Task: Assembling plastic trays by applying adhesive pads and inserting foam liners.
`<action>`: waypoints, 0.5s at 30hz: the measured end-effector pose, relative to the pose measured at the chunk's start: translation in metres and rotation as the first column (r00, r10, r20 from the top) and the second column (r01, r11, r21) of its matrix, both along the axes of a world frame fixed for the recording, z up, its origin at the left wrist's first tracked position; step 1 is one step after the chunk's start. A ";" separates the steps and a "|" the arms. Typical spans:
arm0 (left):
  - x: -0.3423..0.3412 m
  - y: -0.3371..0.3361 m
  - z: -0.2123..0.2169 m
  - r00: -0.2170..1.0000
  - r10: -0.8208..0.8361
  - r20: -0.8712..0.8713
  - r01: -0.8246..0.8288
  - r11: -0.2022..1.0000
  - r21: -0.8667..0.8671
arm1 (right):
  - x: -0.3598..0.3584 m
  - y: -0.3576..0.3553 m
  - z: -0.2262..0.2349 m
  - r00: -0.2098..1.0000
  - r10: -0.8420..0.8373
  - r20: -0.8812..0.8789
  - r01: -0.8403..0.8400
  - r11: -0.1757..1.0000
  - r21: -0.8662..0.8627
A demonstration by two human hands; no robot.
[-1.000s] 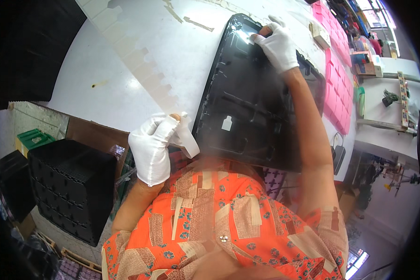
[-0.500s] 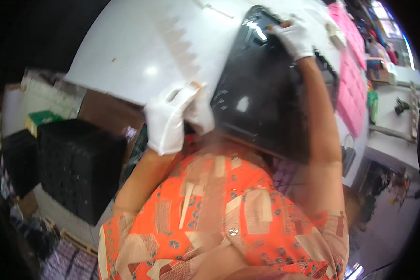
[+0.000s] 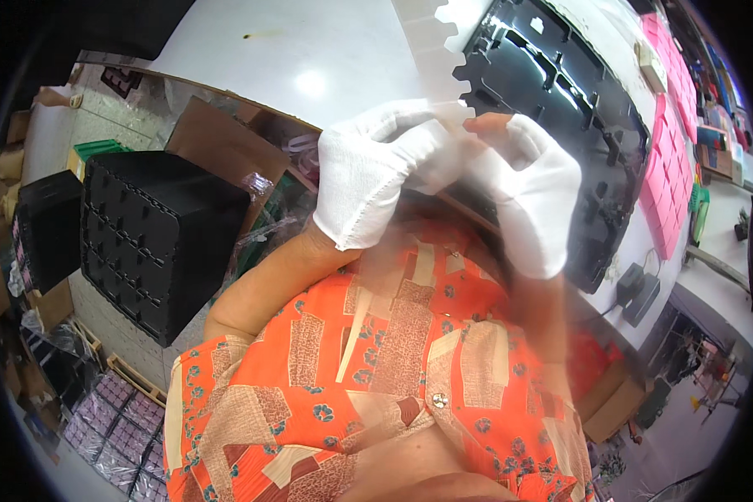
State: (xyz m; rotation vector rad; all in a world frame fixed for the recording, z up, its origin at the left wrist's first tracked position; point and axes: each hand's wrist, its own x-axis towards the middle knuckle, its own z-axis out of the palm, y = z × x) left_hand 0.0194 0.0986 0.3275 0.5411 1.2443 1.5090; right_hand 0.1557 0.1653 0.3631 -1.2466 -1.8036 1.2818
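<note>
My left hand (image 3: 364,176), in a white glove that leaves fingertips bare, pinches the near end of a translucent strip (image 3: 431,50) with a notched edge. The strip runs away from me across the white table. Close against it, my right hand (image 3: 535,192), gloved alike, has its bare thumb and finger closed at that same end. Whatever lies between those right fingertips is too small and blurred to make out. Under and beyond the right hand lies a glossy black moulded plastic tray (image 3: 598,155) with ridges and recesses.
Pink moulded sheets (image 3: 669,184) and a small pale block (image 3: 651,67) lie along the right of the white table (image 3: 251,63). Black adapters (image 3: 640,293) sit near its right corner. Left below the table stand stacked black trays (image 3: 167,234) beside brown cardboard (image 3: 222,142).
My right hand has left the far end of the black tray and come back to meet my left hand. The view has shifted, and the left hand still holds the strip.
</note>
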 end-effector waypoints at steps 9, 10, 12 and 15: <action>0.002 0.010 0.006 0.992 0.048 -0.118 -0.037 0.995 0.091 | 0.018 -0.003 -0.009 0.997 -0.001 -0.083 -0.003 0.999 -0.043; 0.005 0.013 0.009 0.990 0.071 -0.125 -0.064 0.996 0.057 | 0.018 -0.004 -0.010 0.996 -0.025 -0.089 0.023 0.999 -0.023; 0.010 0.015 0.008 0.987 0.090 -0.136 -0.084 0.995 0.051 | 0.013 -0.011 -0.015 0.991 -0.085 -0.104 0.089 0.995 0.039; 0.017 0.016 0.002 0.978 0.131 -0.161 -0.122 0.990 0.067 | 0.016 -0.008 -0.036 0.992 -0.097 -0.086 0.126 0.875 0.468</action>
